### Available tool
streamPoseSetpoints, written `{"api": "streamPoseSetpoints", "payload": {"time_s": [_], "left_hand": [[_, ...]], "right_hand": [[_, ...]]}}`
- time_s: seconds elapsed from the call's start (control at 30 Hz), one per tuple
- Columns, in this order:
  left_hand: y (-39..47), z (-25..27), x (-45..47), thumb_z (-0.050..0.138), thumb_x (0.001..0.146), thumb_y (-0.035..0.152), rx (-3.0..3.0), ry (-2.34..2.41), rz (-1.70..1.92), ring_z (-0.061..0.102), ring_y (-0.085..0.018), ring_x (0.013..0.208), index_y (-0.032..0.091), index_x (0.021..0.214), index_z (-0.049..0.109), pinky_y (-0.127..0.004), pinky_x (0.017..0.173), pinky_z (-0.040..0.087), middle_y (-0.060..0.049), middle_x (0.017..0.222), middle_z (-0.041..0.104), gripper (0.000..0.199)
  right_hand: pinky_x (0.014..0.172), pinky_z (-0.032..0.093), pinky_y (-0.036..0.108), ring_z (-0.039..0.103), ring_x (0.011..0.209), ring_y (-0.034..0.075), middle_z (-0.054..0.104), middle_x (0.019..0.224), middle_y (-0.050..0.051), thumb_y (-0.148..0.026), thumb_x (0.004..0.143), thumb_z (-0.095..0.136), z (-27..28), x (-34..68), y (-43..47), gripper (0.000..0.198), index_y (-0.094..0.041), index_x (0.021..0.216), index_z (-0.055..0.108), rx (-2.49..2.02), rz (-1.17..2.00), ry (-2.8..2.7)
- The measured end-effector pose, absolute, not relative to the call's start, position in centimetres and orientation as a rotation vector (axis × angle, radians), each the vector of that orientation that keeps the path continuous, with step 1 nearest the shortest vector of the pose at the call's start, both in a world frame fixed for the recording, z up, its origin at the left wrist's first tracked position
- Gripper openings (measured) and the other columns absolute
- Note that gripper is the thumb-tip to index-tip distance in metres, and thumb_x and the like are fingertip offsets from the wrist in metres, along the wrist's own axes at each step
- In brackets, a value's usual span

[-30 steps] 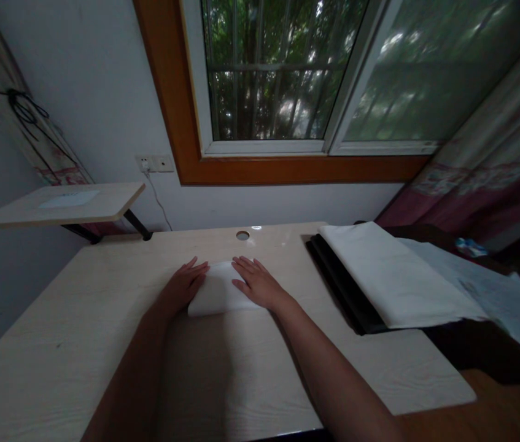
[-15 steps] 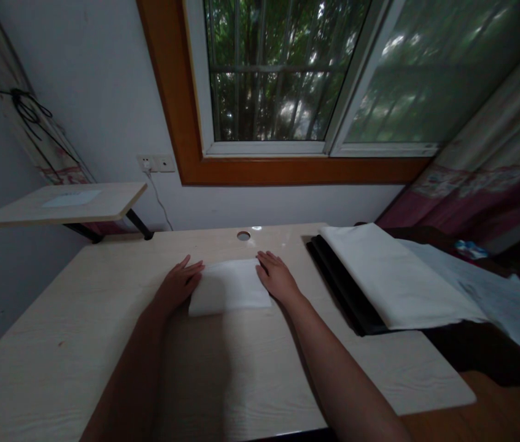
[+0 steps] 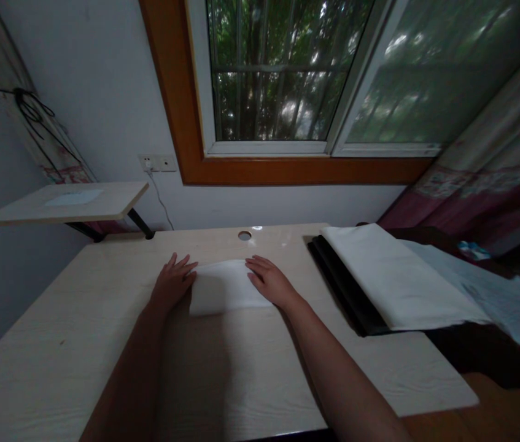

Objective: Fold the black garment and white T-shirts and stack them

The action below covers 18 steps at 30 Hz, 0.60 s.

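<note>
A white folded cloth [image 3: 223, 287] lies flat on the pale wood-grain table [image 3: 260, 362] in front of me. At its left edge rests my left hand [image 3: 173, 281], fingers spread and fingertips touching the upper left corner. My right hand [image 3: 269, 280] lies flat over the cloth's right side, palm down with its fingers stretched out, so that the right edge is partly hidden. Neither hand grips anything. The shadow of my body falls across the left part of the cloth.
To the right, a large white folded sheet [image 3: 393, 276] lies on a black flat item [image 3: 342, 285] by the table's edge. A small raised shelf [image 3: 126, 196] stands at the back left. Near the rear edge is a round cable hole [image 3: 244, 236]. A window [image 3: 282, 73] is behind.
My right hand has slid a little to the left onto the cloth. My left hand has shifted slightly left, its fingers spreading wider. The cloth stays in about the same place.
</note>
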<state>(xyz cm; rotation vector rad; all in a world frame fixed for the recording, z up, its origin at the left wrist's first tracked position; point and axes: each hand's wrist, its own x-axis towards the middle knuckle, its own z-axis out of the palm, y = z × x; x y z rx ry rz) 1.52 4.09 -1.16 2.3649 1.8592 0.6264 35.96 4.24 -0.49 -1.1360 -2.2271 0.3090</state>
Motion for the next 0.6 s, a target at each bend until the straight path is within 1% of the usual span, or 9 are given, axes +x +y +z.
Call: {"api": "streamPoseSetpoints", "payload": {"time_s": [0.17, 0.27, 0.33, 0.43, 0.5, 0.6], "left_hand": [[4.2, -1.5, 1.6, 0.047, 0.098, 0.045, 2.375, 1.893, 0.667, 0.026, -0.034, 0.153, 0.028, 0.137, 0.062, -0.060, 0.119, 0.031, -0.004, 0.155, 0.050, 0.045], [4.4, -1.6, 1.6, 0.048, 0.097, 0.044, 2.397, 1.883, 0.719, 0.029, -0.033, 0.151, 0.028, 0.136, 0.063, -0.058, 0.120, 0.032, -0.005, 0.153, 0.052, 0.045], [4.5, -1.6, 1.5, 0.051, 0.095, 0.043, 2.408, 1.874, 0.768, 0.039, -0.032, 0.146, 0.028, 0.127, 0.068, -0.055, 0.120, 0.033, -0.005, 0.145, 0.060, 0.040], [4.7, -1.6, 1.3, 0.055, 0.092, 0.040, 2.416, 1.854, 0.819, 0.054, -0.029, 0.131, 0.029, 0.112, 0.073, -0.051, 0.118, 0.035, -0.006, 0.128, 0.069, 0.030], [4.8, -1.5, 1.3, 0.056, 0.091, 0.038, 2.400, 1.860, 0.840, 0.057, -0.027, 0.123, 0.029, 0.109, 0.073, -0.049, 0.116, 0.037, -0.006, 0.122, 0.070, 0.027], [4.7, -1.4, 1.1, 0.056, 0.090, 0.037, 2.337, 1.928, 0.867, 0.057, -0.027, 0.121, 0.029, 0.110, 0.072, -0.049, 0.116, 0.036, -0.006, 0.120, 0.070, 0.027]], "right_hand": [[0.119, 0.039, 0.050, 0.048, 0.140, 0.026, 0.062, 0.143, 0.005, -0.027, 0.101, 0.050, -0.9, 36.4, 4.7, 0.039, -0.022, 0.137, 0.064, -1.170, 0.285, -2.244], [0.118, 0.039, 0.050, 0.051, 0.137, 0.026, 0.063, 0.141, 0.005, -0.025, 0.100, 0.050, -0.8, 36.3, 4.7, 0.039, -0.024, 0.135, 0.065, -1.202, 0.259, -2.220], [0.117, 0.040, 0.048, 0.053, 0.133, 0.025, 0.064, 0.139, 0.006, -0.024, 0.099, 0.051, -0.6, 36.4, 4.6, 0.038, -0.023, 0.134, 0.066, -1.240, 0.238, -2.177], [0.114, 0.043, 0.045, 0.055, 0.127, 0.025, 0.065, 0.136, 0.008, -0.025, 0.097, 0.053, -0.1, 36.4, 4.4, 0.038, -0.022, 0.132, 0.067, -1.317, 0.213, -2.100], [0.111, 0.044, 0.045, 0.055, 0.124, 0.026, 0.065, 0.134, 0.008, -0.026, 0.097, 0.053, 0.2, 36.4, 4.3, 0.037, -0.023, 0.132, 0.067, -1.356, 0.208, -2.059], [0.109, 0.044, 0.047, 0.055, 0.120, 0.028, 0.065, 0.129, 0.010, -0.027, 0.097, 0.052, 0.6, 36.4, 4.0, 0.036, -0.024, 0.130, 0.067, -1.353, 0.219, -2.019]]}}
